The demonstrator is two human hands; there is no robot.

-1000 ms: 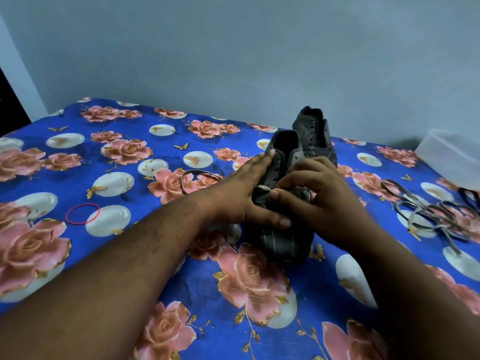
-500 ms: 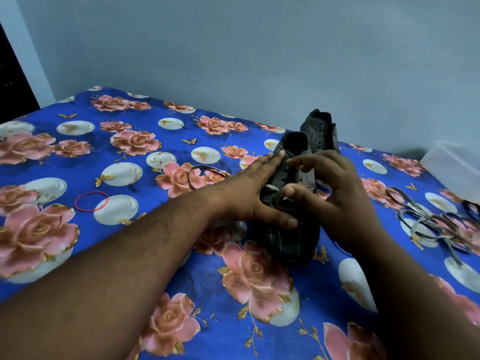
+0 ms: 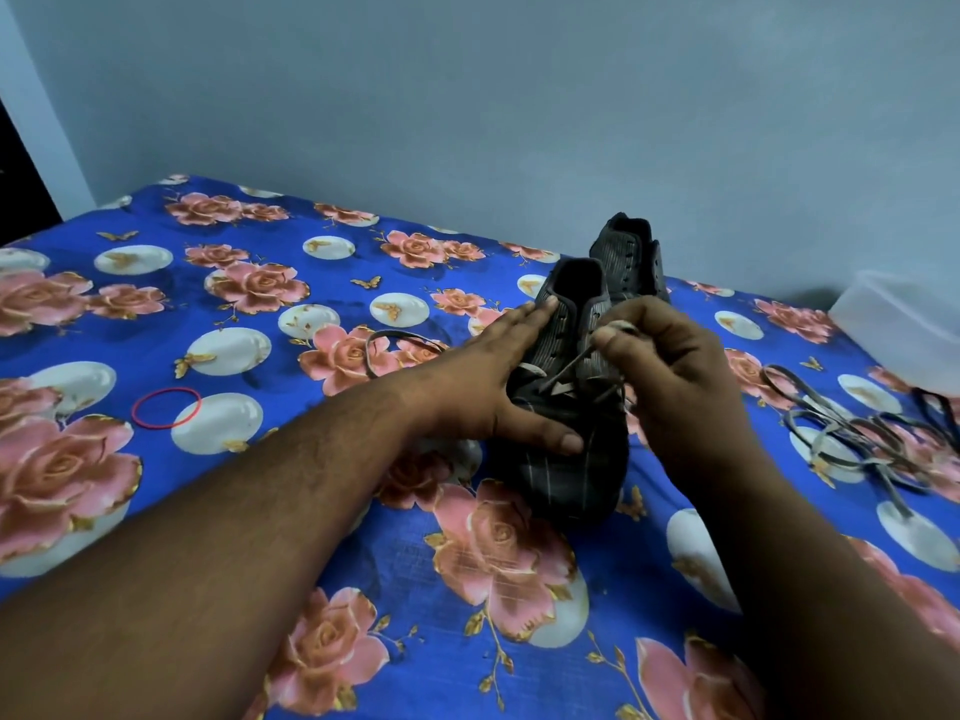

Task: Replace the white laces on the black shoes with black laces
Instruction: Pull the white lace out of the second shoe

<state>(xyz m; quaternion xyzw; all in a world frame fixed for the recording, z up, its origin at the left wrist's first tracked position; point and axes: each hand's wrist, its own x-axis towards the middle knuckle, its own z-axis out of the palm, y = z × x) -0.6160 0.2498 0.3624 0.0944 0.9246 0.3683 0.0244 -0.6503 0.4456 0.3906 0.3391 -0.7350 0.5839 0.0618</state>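
A: Head view first: what's under your hands?

B: You've got a blue flowered bedsheet with two black shoes on it, the near shoe just in front of the far shoe.

A: And your hands?

B: Your left hand lies flat, fingers straight, pressing the near shoe's side. Your right hand pinches a lace that runs up from the eyelets.

A: Anything else?

B: A clear tub at your far right, a loose pile of laces beside it, another lace loop behind your left wrist, and a red rubber band well to the left.
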